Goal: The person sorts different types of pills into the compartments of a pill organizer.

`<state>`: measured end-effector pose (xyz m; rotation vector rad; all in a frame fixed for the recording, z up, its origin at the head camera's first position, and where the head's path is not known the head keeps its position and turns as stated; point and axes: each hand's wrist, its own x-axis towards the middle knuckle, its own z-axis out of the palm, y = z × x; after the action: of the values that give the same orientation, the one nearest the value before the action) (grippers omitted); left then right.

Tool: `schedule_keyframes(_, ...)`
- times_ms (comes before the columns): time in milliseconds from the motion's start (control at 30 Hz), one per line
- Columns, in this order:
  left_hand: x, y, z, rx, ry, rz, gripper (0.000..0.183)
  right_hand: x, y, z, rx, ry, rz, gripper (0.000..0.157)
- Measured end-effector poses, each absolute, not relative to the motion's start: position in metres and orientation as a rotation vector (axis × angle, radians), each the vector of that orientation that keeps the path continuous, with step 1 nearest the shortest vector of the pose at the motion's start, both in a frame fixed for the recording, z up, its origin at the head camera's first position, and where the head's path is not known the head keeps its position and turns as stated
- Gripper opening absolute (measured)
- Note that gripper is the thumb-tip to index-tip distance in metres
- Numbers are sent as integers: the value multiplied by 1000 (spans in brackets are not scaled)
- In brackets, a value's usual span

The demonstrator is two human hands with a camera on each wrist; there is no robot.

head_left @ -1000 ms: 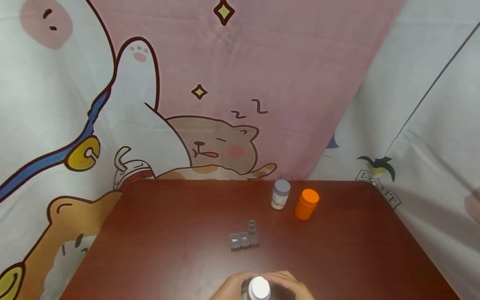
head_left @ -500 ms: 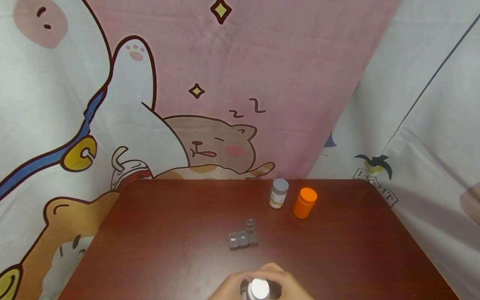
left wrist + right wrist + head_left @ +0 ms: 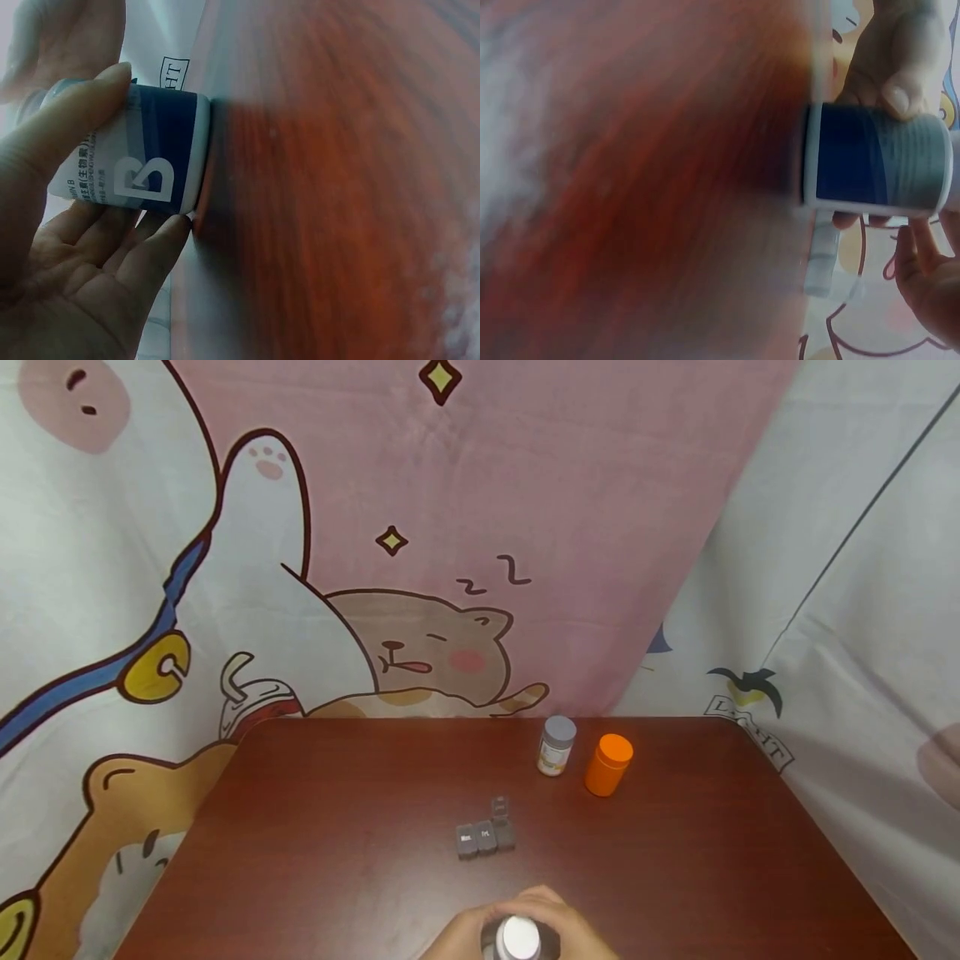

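A white pill bottle (image 3: 161, 161) with a dark-blue label band and a large B stands upright at the table's near edge, its base at or just above the wood. My left hand (image 3: 82, 277) grips its body, thumb on one side and fingers on the other. In the head view the white cap (image 3: 519, 937) faces up. My right hand (image 3: 566, 927) curls its fingers round the far side of the cap; its thumb contact is hidden there. The right wrist view shows the right hand (image 3: 934, 289) beside the cap end.
A dark grey pill organizer (image 3: 486, 837), marked Mon. and Fri., lies mid-table with one lid raised. Behind it stand a grey-capped white bottle (image 3: 556, 746) and an orange bottle (image 3: 608, 765). A printed cloth (image 3: 585, 527) hangs behind the brown table (image 3: 322, 810).
The right hand's fingers have gone from stretched toward the cap to bent behind it. The left hand keeps its hold on the bottle. The head view has shifted slightly.
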<state>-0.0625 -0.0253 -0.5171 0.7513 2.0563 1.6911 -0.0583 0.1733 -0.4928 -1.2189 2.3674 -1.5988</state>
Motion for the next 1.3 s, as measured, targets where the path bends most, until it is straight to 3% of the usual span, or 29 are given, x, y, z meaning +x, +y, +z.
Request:
schedule_keyframes(367,-66,-30,-504,637,2389,1486,56,-47,194,-495,-940,2715,-1499,51)
schedule_keyframes(600,-63,-29,-506,553,2299,1566,54,-53,187,-496,-1027,2617,-1577,51)
schedule_keyframes(967,-66,-31,-508,560,2333,1528,69,-60,170,-482,-863,2515,-1504,50)
schedule_keyframes(1300,-67,-30,-509,548,2326,1550,65,-61,166,-481,-802,2528,-1496,51)
